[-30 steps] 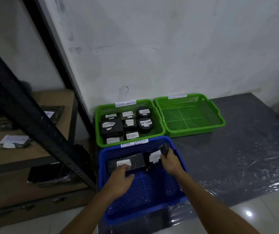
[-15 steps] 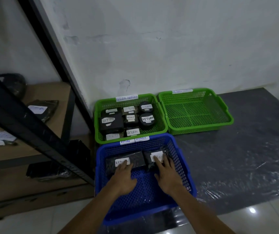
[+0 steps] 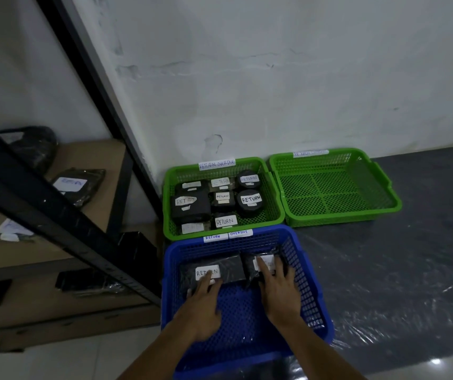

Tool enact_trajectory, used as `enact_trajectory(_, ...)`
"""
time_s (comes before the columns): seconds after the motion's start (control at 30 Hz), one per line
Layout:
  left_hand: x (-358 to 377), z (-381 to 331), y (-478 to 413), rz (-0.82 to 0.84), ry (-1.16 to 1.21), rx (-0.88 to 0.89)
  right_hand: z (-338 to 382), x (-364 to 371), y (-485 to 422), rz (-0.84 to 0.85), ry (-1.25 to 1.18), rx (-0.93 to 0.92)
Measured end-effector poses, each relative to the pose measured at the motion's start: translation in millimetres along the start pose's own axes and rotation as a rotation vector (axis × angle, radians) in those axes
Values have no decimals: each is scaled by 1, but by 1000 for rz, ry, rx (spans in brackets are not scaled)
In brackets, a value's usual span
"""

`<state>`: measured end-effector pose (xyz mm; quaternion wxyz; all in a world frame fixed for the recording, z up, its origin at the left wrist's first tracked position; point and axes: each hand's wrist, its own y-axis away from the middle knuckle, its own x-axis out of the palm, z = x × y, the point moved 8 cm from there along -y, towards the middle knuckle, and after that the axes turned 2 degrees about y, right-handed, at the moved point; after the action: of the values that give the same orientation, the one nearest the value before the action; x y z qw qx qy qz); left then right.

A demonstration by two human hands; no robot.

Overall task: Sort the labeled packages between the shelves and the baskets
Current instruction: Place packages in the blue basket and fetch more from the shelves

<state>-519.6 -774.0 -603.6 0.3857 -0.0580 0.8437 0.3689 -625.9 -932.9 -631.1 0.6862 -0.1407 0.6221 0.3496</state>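
Note:
A blue basket tagged "RETURN OVERDUE" lies nearest me. Two black packages rest at its far end. My left hand lies flat with its fingertips on the left package, which is labeled "RETURN". My right hand lies flat with its fingers spread over the right package, covering part of its label. Neither hand grips anything. Behind stands a green basket holding several black packages labeled "RETURN". To its right is a second green basket with nothing in it.
A dark metal shelf unit stands at the left, its slanted post close to the blue basket. Labeled black packages lie on its wooden boards. The baskets sit on a dark plastic-covered mat against a white wall.
One second ago my right hand held the right package lifted at the basket's far end. It now lies flat beside the left package, and both hands rest open on top.

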Motion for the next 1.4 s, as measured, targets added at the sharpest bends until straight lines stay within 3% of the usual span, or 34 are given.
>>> enact_trajectory(0.37,-15,-9,26,-107,-57,27,11,-25,24,71,-108,76)
enact_trajectory(0.6,-54,-8,78,-270,27,153,51,-53,54,112,-659,89)
enact_trajectory(0.7,-72,9,106,-334,58,169,81,-65,71,138,-724,50)
enact_trajectory(1.07,-100,135,263,-489,349,30,244,-81,179,96,-698,-151)
enact_trajectory(1.4,-120,303,439,-678,371,-178,452,-67,284,174,-627,-403)
